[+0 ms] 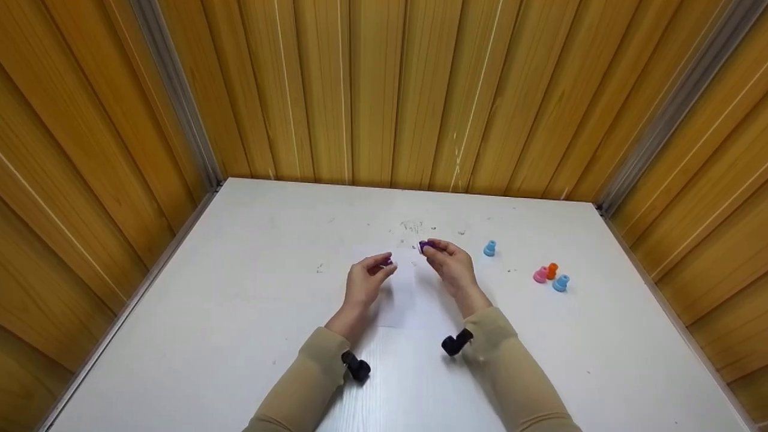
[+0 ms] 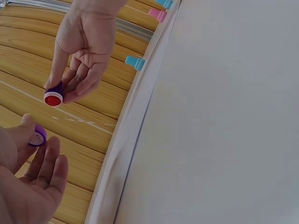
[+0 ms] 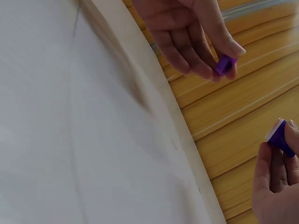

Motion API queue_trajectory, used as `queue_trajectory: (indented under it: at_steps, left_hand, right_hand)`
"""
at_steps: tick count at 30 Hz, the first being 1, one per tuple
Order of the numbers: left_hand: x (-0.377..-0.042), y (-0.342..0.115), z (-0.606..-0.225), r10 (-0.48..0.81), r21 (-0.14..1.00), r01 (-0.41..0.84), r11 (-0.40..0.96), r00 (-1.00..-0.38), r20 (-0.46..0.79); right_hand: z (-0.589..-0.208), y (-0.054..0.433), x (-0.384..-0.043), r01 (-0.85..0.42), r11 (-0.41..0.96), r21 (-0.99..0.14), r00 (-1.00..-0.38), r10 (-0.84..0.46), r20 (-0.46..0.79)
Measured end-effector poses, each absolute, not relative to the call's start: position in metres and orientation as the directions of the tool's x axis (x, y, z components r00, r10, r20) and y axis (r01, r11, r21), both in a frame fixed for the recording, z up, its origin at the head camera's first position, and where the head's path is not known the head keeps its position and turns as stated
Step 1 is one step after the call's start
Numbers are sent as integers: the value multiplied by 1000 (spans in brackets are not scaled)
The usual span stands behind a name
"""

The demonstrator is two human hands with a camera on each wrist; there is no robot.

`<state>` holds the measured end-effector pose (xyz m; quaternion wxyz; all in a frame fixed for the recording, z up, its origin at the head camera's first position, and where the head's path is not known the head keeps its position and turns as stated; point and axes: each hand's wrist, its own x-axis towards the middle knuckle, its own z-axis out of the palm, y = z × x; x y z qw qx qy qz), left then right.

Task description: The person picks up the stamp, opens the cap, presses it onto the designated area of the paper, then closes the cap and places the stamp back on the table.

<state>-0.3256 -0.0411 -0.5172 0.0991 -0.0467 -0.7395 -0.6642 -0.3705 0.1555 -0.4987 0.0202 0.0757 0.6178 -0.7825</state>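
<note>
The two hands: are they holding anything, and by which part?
The left hand pinches a small purple piece by its sides. The right hand pinches a purple stamp by its body, away from the red face.

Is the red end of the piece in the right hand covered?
No, in the left wrist view the right hand pinches a purple piece whose red end shows bare.

Three stamps (image 1: 552,271) at three o'clock from paper sheet (image 1: 397,306)

On the tabletop (image 1: 180,348), a lone stamp (image 1: 489,248) sits at the sheet's two o'clock, beyond the right hand (image 1: 453,268) and held stamp (image 1: 426,244). The left hand (image 1: 363,284) is at nine, the back wall (image 1: 384,90) at twelve.
</note>
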Motion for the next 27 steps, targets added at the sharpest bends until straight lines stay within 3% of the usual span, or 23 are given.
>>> queue_trajectory:
  at_steps: [11,27]
  left_hand:
    - [-325,-37,-523,4,974,226,-20,-974,226]
    - [-323,-37,-524,3,954,291,74,-956,292]
  right_hand:
    - [-514,135,-345,109,-344,-932,-994,-59,-94]
    - [-518,130,-341,93,-280,-955,-993,-90,-70]
